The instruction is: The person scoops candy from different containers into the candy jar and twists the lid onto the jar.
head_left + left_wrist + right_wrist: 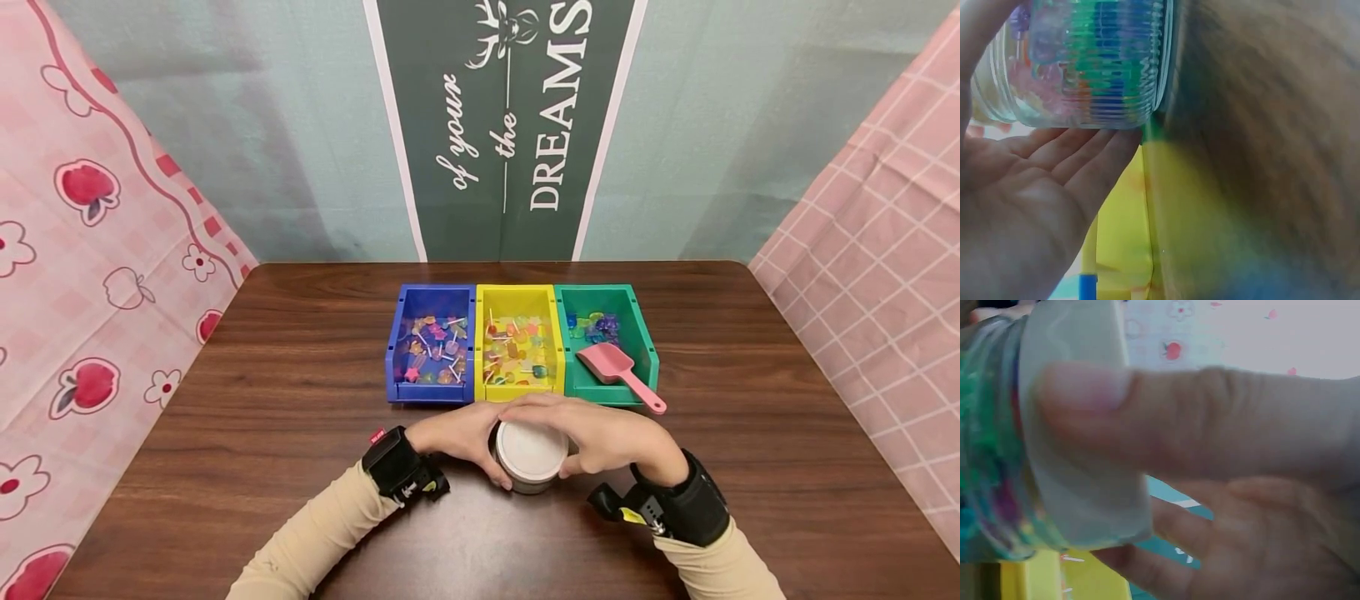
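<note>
A clear ribbed jar [1097, 69] full of colourful translucent pieces stands upright on the table, with a white lid [532, 451] on top. My left hand [463, 435] wraps around the jar's body from the left; in the left wrist view its fingers lie along the ribbed wall. From the right, my right hand [603, 429] grips the lid by its side, and the right wrist view has the thumb pressed on the lid's rim. In that view the clear wall shows beside the lid. Parts of the jar are hidden behind both hands in the head view.
Behind the hands, a blue bin [431, 393], a yellow bin [519, 392] and a green bin [647, 337] stand joined in a row. Small colourful charms lie in them. A pink scoop [609, 362] rests in the green bin, its handle over the front edge.
</note>
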Motion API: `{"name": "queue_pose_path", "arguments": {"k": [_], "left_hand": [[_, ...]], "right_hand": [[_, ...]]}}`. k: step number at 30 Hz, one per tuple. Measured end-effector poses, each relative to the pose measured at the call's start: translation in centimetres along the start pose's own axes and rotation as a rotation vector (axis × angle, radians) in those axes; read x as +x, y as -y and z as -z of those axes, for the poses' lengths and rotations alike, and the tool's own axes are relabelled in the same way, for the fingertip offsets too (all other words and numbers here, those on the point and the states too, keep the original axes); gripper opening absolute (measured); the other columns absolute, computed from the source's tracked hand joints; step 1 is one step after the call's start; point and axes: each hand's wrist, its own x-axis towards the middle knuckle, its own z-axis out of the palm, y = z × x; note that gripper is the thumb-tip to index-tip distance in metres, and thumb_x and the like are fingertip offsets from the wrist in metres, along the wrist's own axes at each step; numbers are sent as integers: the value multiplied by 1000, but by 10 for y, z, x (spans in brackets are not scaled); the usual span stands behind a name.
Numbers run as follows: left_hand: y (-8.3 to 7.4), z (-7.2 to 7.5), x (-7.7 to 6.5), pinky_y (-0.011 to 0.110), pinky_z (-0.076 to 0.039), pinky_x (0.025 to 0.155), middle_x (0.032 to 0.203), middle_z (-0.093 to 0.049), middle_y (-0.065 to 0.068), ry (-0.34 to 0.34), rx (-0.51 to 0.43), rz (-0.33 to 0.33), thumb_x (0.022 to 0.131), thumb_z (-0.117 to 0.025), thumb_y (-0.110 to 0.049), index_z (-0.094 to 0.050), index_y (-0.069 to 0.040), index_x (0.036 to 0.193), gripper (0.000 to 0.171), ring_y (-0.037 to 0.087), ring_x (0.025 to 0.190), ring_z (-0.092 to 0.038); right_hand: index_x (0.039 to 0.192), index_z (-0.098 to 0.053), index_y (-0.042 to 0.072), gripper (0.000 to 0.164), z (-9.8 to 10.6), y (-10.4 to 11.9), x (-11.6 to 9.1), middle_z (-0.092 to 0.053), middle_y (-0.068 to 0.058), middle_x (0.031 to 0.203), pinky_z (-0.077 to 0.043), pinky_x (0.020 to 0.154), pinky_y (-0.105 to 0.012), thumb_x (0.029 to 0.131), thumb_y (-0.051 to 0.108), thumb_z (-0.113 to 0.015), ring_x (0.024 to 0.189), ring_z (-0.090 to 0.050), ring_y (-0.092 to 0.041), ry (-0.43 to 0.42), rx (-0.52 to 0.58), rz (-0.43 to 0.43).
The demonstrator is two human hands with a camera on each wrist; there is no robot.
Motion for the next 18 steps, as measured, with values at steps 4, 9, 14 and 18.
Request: {"name": "queue_pose_path", "arguments": {"k": [4, 9, 14, 18], "left_hand": [[0, 1, -1, 28, -44, 100, 128, -56, 1, -3, 14, 19, 61, -86, -34, -40, -16, 138, 91, 6, 113, -50], [-1, 2, -1, 28, -44, 100, 128, -56, 1, -6, 68, 30, 61, -85, -36, -42, -14, 136, 90, 6, 112, -50], [-4, 2, -2, 27, -46, 97, 123, -58, 1, -1, 83, 45, 61, -85, -35, -44, -12, 133, 87, 5, 108, -52], [-5, 2, -2, 26, -47, 96, 122, -59, 1, 0, 87, 54, 60, -85, -34, -45, -12, 132, 85, 5, 106, -52]], "right_hand": [[138, -43, 5, 81, 3, 1, -4, -48, -9, 135, -44, 96, -51, 65, -2, -76, 120, -42, -23, -38, 18, 7], [135, -46, 3, 81, 2, 0, -1, -51, -9, 130, -45, 94, -49, 61, -1, -79, 116, -44, -22, -45, 18, -14], [131, -48, 2, 78, -3, 0, 3, -52, -10, 126, -47, 92, -48, 60, -1, -79, 113, -47, -23, -52, 5, -7], [130, -48, 2, 78, -6, 1, 5, -52, -9, 126, -48, 91, -47, 59, 0, -80, 112, -47, -23, -61, -8, -31]]}}
